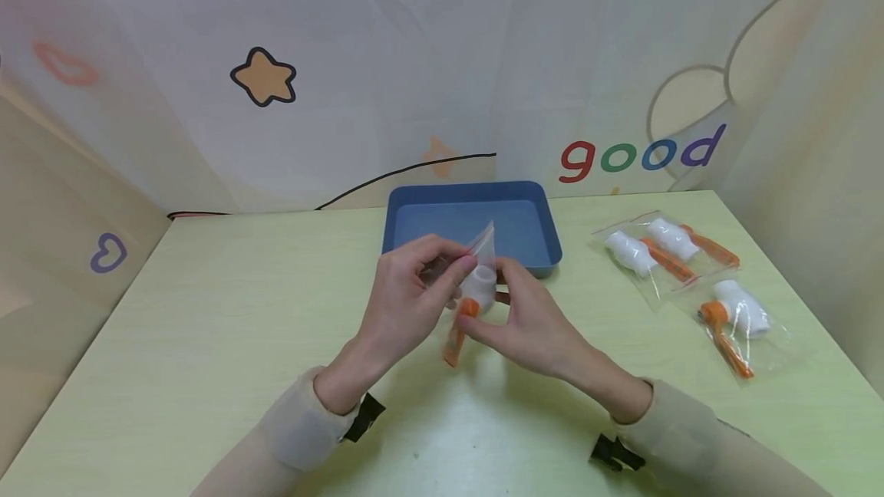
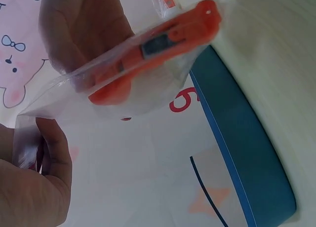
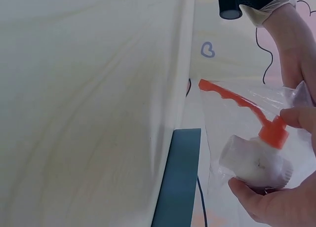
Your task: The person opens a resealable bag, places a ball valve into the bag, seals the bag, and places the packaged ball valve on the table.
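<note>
A clear plastic bag (image 1: pixel 487 242) is held up between both hands, in front of the tray. Inside it lie a white plastic piece (image 3: pixel 254 163) with a ribbed end and an orange tool (image 3: pixel 237 99) with a wavy handle. My left hand (image 1: pixel 407 294) pinches the bag's upper end between thumb and fingers; in the left wrist view the film is creased there. From the other side my right hand (image 1: pixel 532 320) grips the bag around the white piece, its thumb on the orange head. The handle (image 1: pixel 452 342) points down toward the table.
A blue tray (image 1: pixel 395 213) stands at the back middle of the pale table (image 1: pixel 242 343). To the right lie more clear bags: one pair of white pieces (image 1: pixel 630 253) with orange tools, and nearer, another bagged white piece (image 1: pixel 742 307). A printed curtain (image 1: pixel 414 60) hangs behind.
</note>
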Tool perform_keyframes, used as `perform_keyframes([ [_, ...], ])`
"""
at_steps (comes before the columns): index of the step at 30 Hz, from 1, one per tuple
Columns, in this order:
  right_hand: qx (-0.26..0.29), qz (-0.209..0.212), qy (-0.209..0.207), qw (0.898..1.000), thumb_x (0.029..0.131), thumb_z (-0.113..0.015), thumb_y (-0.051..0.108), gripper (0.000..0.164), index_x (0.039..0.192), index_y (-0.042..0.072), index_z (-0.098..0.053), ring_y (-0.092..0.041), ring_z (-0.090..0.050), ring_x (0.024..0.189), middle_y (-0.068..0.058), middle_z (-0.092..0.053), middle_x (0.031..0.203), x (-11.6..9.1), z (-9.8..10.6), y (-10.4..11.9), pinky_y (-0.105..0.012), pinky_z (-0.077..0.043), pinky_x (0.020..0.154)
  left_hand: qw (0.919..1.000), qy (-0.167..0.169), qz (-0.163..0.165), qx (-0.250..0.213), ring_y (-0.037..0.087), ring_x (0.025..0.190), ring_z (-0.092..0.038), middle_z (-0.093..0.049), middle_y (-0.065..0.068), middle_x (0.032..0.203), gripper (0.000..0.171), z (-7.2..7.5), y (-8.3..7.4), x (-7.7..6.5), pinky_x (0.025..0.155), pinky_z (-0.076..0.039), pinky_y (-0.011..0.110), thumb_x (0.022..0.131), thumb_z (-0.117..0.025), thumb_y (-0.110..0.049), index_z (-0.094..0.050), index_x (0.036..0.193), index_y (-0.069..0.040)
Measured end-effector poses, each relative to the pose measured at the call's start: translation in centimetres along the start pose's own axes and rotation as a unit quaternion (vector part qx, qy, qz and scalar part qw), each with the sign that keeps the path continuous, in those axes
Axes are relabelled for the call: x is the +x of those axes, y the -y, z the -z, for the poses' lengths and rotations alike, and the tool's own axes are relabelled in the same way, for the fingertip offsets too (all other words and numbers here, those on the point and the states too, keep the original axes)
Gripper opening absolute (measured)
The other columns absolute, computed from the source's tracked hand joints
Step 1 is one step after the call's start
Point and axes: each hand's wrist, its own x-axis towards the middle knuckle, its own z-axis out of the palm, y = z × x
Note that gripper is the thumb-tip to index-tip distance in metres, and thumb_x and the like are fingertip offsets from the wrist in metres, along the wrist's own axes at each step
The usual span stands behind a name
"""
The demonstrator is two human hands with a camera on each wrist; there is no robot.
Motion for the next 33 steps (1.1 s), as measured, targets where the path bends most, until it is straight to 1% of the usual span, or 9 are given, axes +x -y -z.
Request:
perform_keyframes([
  [1,-0.006,0.001,-0.002,1.000,0.085,-0.085,0.015,0.063,0.136,0.002,-0.050,-0.024,-0.057,0.118,-0.008,-0.057,0.130,0.0,0.0,0.0,-0.045,-0.052,0.100,1.0000,0.000,0.001,-0.002,0.015,0.061,-0.066,-0.071,0.012,0.088,0.006,0.0,0.0,0.0,0.056,-0.059,0.031,0.096,-0.072,-0.004,-0.075,0.100,0.001],
  [8,-0.036,-0.010,-0.004,0.999,0.085,-0.083,0.016,0.068,0.140,0.001,-0.046,-0.026,-0.061,0.117,-0.011,-0.058,0.134,-0.2,0.6,0.1,-0.045,-0.053,0.099,0.9998,0.004,0.018,-0.012,0.026,0.061,-0.067,-0.070,0.014,0.088,0.007,0.0,0.0,0.0,0.055,-0.059,0.031,0.097,-0.071,-0.003,-0.073,0.102,0.002],
  [15,-0.062,0.002,0.002,0.998,0.084,-0.083,0.014,0.065,0.137,-0.001,-0.048,-0.025,-0.063,0.109,-0.011,-0.062,0.126,-0.5,1.3,0.0,-0.044,-0.054,0.096,0.9991,0.010,0.040,-0.013,0.019,0.060,-0.067,-0.070,0.013,0.086,0.008,0.1,0.3,-0.1,0.055,-0.059,0.034,0.097,-0.071,-0.005,-0.073,0.102,0.001],
  [17,-0.071,0.007,0.005,0.997,0.084,-0.083,0.013,0.065,0.137,-0.002,-0.049,-0.025,-0.063,0.107,-0.011,-0.063,0.123,-0.6,1.6,0.0,-0.044,-0.055,0.094,0.9989,0.011,0.045,-0.008,0.015,0.059,-0.067,-0.070,0.010,0.086,0.008,0.1,0.3,-0.2,0.055,-0.059,0.035,0.097,-0.072,-0.006,-0.074,0.102,0.000],
  [20,-0.088,0.008,0.011,0.996,0.084,-0.082,0.014,0.064,0.137,-0.002,-0.051,-0.023,-0.062,0.104,-0.009,-0.064,0.120,-0.8,1.9,-0.1,-0.042,-0.056,0.091,0.9985,0.012,0.054,-0.003,0.013,0.059,-0.066,-0.070,0.006,0.088,0.008,0.2,0.3,-0.3,0.054,-0.059,0.036,0.097,-0.072,-0.007,-0.074,0.103,-0.002],
  [23,-0.109,0.000,0.016,0.994,0.085,-0.081,0.016,0.062,0.137,-0.002,-0.053,-0.021,-0.062,0.101,-0.007,-0.065,0.118,-1.0,2.2,-0.3,-0.041,-0.057,0.089,0.9979,0.017,0.063,0.000,0.013,0.059,-0.066,-0.069,0.003,0.090,0.008,0.4,0.4,-0.3,0.055,-0.058,0.035,0.098,-0.072,-0.008,-0.074,0.104,-0.003],
  [26,-0.126,-0.011,0.021,0.992,0.086,-0.080,0.018,0.061,0.137,-0.003,-0.055,-0.020,-0.062,0.099,-0.008,-0.066,0.117,-1.3,2.5,-0.7,-0.042,-0.057,0.088,0.9971,0.024,0.073,0.005,0.014,0.060,-0.066,-0.070,0.005,0.089,0.009,0.5,0.6,-0.4,0.054,-0.058,0.034,0.099,-0.071,-0.009,-0.074,0.105,-0.003],
  [29,-0.138,-0.025,0.027,0.990,0.086,-0.080,0.020,0.063,0.138,-0.003,-0.055,-0.020,-0.063,0.099,-0.008,-0.066,0.119,-1.7,2.9,-1.0,-0.043,-0.057,0.086,0.9962,0.030,0.081,0.013,0.014,0.060,-0.066,-0.070,0.007,0.089,0.010,0.6,0.7,-0.6,0.054,-0.058,0.033,0.100,-0.070,-0.011,-0.074,0.105,-0.003],
  [33,-0.157,-0.051,0.039,0.986,0.086,-0.079,0.023,0.066,0.141,-0.003,-0.054,-0.020,-0.062,0.096,-0.009,-0.066,0.119,-2.2,3.6,-1.2,-0.039,-0.057,0.082,0.9951,0.034,0.089,0.026,0.015,0.061,-0.066,-0.070,0.007,0.089,0.010,0.8,0.8,-0.8,0.056,-0.058,0.032,0.100,-0.069,-0.012,-0.074,0.105,-0.004],
])
